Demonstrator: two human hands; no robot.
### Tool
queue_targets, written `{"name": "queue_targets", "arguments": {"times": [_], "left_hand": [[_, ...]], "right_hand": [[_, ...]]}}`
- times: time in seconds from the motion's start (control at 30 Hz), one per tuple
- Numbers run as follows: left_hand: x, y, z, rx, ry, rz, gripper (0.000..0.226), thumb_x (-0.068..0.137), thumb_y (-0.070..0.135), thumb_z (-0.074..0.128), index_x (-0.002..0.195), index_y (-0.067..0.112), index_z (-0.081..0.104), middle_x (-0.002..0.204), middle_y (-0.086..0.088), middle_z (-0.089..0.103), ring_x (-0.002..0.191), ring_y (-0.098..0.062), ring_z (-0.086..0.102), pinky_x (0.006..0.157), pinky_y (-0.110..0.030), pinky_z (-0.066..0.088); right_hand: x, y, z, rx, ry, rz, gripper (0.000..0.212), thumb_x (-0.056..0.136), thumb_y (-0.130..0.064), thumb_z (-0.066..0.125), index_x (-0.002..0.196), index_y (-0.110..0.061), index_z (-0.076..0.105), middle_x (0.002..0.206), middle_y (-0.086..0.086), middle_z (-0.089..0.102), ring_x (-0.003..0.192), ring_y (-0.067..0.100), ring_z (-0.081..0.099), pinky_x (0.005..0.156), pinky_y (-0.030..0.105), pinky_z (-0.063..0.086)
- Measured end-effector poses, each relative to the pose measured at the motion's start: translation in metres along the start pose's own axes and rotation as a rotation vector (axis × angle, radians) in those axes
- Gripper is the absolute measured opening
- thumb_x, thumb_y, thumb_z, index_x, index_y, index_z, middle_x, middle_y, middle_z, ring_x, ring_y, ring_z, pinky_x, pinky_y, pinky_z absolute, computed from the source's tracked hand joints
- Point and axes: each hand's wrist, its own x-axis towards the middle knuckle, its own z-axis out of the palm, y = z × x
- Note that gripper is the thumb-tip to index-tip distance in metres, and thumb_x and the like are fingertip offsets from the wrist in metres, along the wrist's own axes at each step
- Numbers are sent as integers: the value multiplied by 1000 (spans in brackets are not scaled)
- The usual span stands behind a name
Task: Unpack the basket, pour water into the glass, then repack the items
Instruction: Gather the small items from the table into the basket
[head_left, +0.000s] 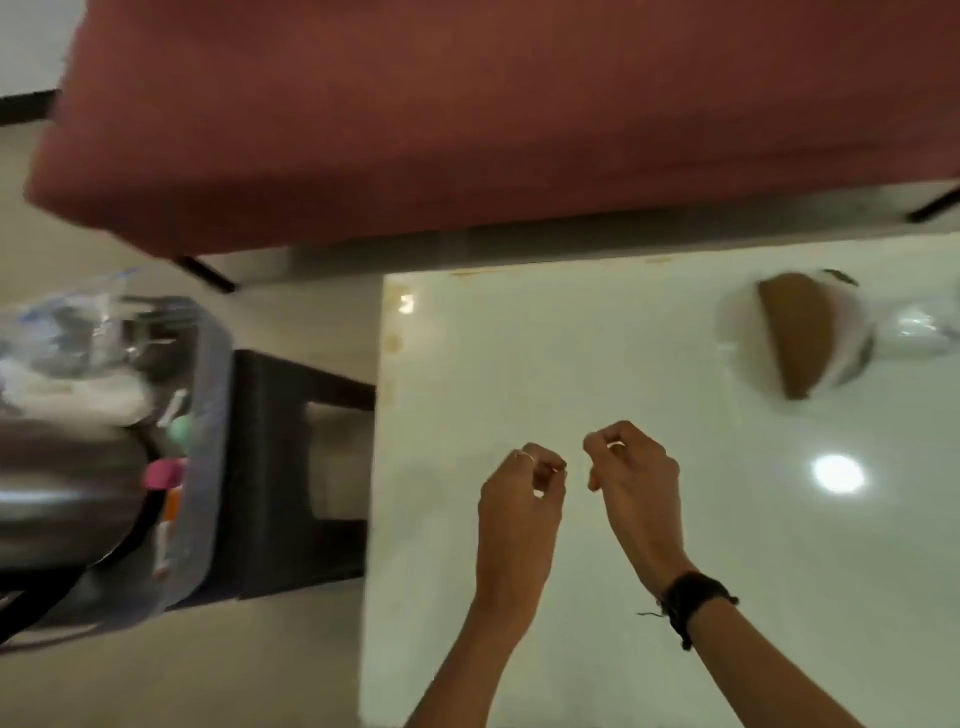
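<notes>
A translucent grey basket (210, 415) stands on a dark stool (291, 467) left of the white table (597, 364). Inside it I see a shiny steel vessel (62, 493), clear plastic bags (78, 332) and a pink-capped item (163, 474); the view there is blurred. My left hand (519, 499) and my right hand (634, 478) hover close together over the table's near middle, fingers curled in loosely, nothing in either. A black band is on the right wrist. At the table's far right lies a brown and white blurred object (795, 335) beside something clear (919, 327).
A dark red sofa (467, 114) runs along the far side of the table, on black legs. Pale floor shows between sofa, stool and table. A lamp glare spot (837, 474) shines on the table at the right.
</notes>
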Motion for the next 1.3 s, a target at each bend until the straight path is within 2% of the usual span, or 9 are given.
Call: {"name": "queue_targets", "arguments": {"times": [0.17,0.37,0.6,0.73,0.8,0.9,1.07,1.17,1.3], "left_hand": [[-12,66,121,43,-230,66,21,85,9,60,73,26,59,68,15,61,68,10,56,60,-1,39],[-33,136,274,98,-332,130,13,85,13,61,75,22,62,65,14,61,58,1,57,56,-7,42],[-65,183,440,255,-489,252,12,84,13,62,75,21,63,72,12,64,67,-2,60,60,-11,45],[-65,193,501,551,-477,526,7,86,19,60,88,24,63,95,4,64,91,-15,58,69,-28,42],[-54,197,520,682,-453,738,21,86,14,58,103,24,61,111,1,60,103,-19,54,72,-33,44],[-28,207,547,848,-442,973,43,85,0,51,124,17,52,134,-7,49,108,-29,53,77,-42,50],[3,227,574,1103,-531,1031,67,84,-11,39,143,20,29,149,-11,24,107,-44,51,72,-43,46],[11,226,583,1304,-473,1078,76,86,-12,38,148,21,8,157,-5,7,109,-32,47,59,-35,40],[12,227,592,1372,-464,1112,69,78,-16,50,139,8,25,138,-13,36,110,-31,48,62,-34,40]], "right_hand": [[20,75,-154,55,239,156,18,85,-30,55,69,-23,59,48,-2,59,57,17,49,55,33,36],[33,150,-310,144,456,279,15,86,-31,54,77,-21,62,51,-5,60,55,11,50,53,28,34],[41,229,-437,155,651,408,18,89,-35,51,83,-21,60,59,-5,63,58,8,58,53,26,38],[47,270,-482,152,742,453,18,89,-33,51,82,-19,60,75,-5,70,61,5,57,52,23,35],[49,288,-497,98,758,468,18,89,-33,51,85,-18,60,95,1,72,63,7,60,51,22,34],[53,313,-515,34,777,506,19,89,-33,51,96,-17,57,93,6,71,72,18,61,55,25,36],[59,342,-528,-83,725,603,31,88,-34,56,110,-15,47,93,11,68,69,23,50,60,29,34],[61,350,-526,-109,731,596,29,87,-29,57,108,-14,43,84,8,64,65,26,51,56,29,32],[64,355,-521,-61,782,605,27,88,-28,54,108,-13,44,77,2,56,64,26,52,55,30,33]]}}
